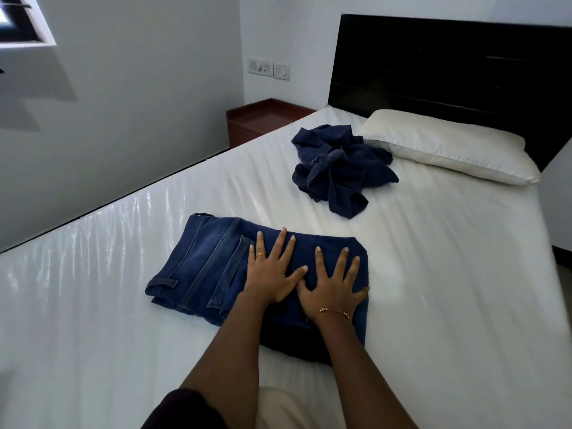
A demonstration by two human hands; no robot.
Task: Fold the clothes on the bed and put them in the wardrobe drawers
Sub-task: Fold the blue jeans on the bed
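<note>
A pair of blue jeans (pixel 204 267) lies folded on the white bed (pixel 448 258), waistband toward the left. My left hand (pixel 272 270) presses flat on the folded jeans with fingers spread. My right hand (pixel 334 292) presses flat beside it, fingers spread, near the fold's right edge. Further up the bed a dark navy garment (pixel 337 168) lies crumpled in a heap, apart from both hands.
A white pillow (pixel 448 147) lies against the black headboard (pixel 448 63) just right of the navy heap. A reddish-brown bedside table (pixel 263 119) stands beyond the bed's far left corner, under wall switches (pixel 268 68). No wardrobe is in view.
</note>
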